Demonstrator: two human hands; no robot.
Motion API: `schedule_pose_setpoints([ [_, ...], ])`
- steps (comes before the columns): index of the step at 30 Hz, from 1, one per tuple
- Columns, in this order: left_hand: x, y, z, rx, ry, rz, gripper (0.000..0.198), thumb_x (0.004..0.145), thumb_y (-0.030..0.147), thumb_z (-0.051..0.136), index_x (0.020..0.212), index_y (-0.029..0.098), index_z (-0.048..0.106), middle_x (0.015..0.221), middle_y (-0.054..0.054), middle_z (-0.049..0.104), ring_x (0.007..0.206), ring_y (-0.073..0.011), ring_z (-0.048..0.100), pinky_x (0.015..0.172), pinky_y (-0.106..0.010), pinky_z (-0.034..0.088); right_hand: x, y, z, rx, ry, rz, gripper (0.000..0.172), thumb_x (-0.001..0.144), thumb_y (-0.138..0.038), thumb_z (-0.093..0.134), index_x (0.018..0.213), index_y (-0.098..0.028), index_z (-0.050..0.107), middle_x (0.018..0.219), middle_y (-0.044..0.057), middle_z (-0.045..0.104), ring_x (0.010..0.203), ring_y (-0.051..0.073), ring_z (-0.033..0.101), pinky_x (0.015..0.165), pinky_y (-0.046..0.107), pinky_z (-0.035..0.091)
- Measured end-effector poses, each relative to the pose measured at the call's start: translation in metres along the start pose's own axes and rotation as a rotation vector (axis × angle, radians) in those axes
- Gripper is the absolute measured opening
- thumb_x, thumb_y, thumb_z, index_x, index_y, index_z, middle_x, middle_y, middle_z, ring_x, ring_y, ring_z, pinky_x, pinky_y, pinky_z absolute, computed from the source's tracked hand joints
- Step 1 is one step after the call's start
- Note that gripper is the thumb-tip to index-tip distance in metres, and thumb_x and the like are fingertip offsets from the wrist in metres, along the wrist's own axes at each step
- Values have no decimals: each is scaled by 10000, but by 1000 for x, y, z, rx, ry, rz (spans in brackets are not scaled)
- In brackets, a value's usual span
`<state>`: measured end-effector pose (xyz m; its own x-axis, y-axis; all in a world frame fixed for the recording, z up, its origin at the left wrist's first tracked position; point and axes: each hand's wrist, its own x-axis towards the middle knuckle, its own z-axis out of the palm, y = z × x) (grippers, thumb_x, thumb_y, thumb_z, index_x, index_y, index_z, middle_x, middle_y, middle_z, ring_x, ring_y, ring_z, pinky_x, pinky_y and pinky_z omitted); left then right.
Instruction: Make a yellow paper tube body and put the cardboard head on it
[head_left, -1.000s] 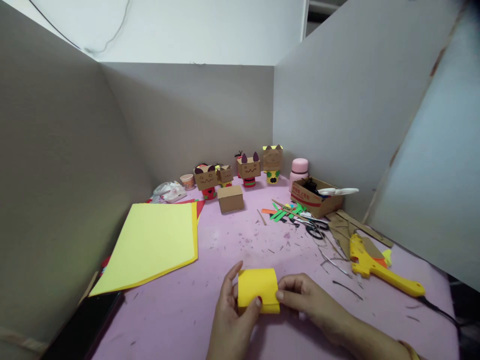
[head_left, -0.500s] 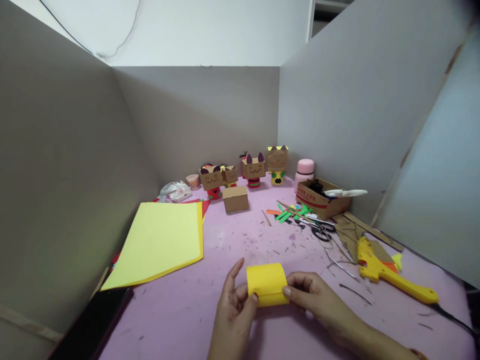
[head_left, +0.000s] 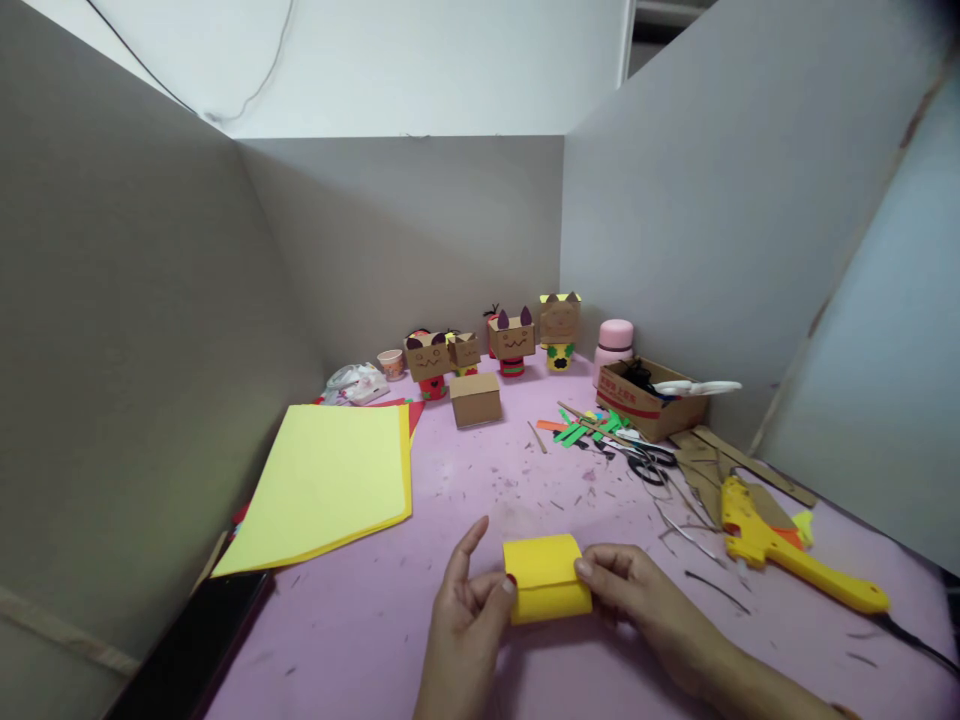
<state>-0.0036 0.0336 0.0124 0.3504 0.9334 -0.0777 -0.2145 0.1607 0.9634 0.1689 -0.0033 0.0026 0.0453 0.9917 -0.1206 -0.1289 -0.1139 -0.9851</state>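
Note:
Between my two hands, above the pink table (head_left: 352, 640), is a yellow paper tube (head_left: 551, 600) lying on its side, with its overlapping seam facing up toward me. My left hand (head_left: 472, 600) grips the tube's left end with the thumb pressed on the seam; its index finger points up, off the paper. At the right end, my right hand (head_left: 626, 590) pinches the tube with the thumb on the seam edge. The fingers behind and inside the tube are partly hidden.
Yellow paper sheets (head_left: 322, 480) and a dark phone (head_left: 195, 650) lie left. On the right are a yellow glue gun (head_left: 795, 560), scissors (head_left: 649, 465), green scraps (head_left: 589, 428) and a carton (head_left: 652, 405). A small cardboard box (head_left: 476, 402) stands before cardboard-headed figures (head_left: 512, 340).
The yellow tube has rolled slightly between my fingers, so its seam sits higher and more toward the middle. My right thumb has moved up along with the seam.

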Motion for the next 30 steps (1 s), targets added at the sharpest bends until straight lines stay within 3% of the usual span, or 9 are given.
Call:
schedule_pose_setpoints([
  [6, -5, 6, 5, -101, -2, -37, 681, 750, 395, 596, 1328, 184, 307, 802, -40, 685, 787, -221, 619, 704, -318, 431, 5, 9, -2, 164, -18, 57, 372, 711, -486, 630, 599, -149, 519, 447, -41, 485, 383, 60, 359, 400, 185, 252],
  [12, -4, 1, 1, -33, 31, -67, 533, 766, 419, 559, 1232, 175, 469, 1004, -68, 656, 935, -235, 588, 846, -348, 404, 6, 9, 0, 133, 2, 67, 334, 703, -440, 643, 601, -139, 538, 450, -46, 479, 390, 56, 362, 403, 180, 251],
  [16, 0, -7, -3, -164, -24, -71, 515, 765, 450, 544, 1199, 175, 508, 1131, -108, 616, 1048, -266, 543, 934, -410, 358, 6, 8, -1, 141, 17, 69, 310, 698, -410, 642, 592, -136, 543, 454, -46, 482, 398, 56, 376, 410, 180, 258],
  [19, 0, -6, -1, -230, -31, -97, 559, 773, 497, 516, 1225, 169, 480, 1067, -129, 647, 972, -270, 589, 894, -440, 390, 6, 8, -2, 150, 26, 78, 303, 698, -395, 642, 580, -133, 544, 440, -47, 483, 385, 53, 375, 398, 175, 252],
  [24, -3, 5, 3, -122, 7, -103, 519, 749, 500, 563, 1139, 158, 546, 925, -102, 683, 851, -250, 626, 805, -388, 438, 7, 9, -1, 217, 11, 110, 278, 689, -356, 654, 568, -126, 557, 406, -49, 481, 341, 38, 363, 357, 155, 235],
  [30, -5, 2, 3, -81, -123, -30, 378, 722, 438, 636, 998, 181, 614, 882, -77, 679, 812, -208, 622, 746, -309, 452, 11, 10, -4, 415, 1, 228, 197, 649, -304, 673, 626, -128, 587, 439, -54, 493, 346, 35, 415, 330, 123, 280],
])
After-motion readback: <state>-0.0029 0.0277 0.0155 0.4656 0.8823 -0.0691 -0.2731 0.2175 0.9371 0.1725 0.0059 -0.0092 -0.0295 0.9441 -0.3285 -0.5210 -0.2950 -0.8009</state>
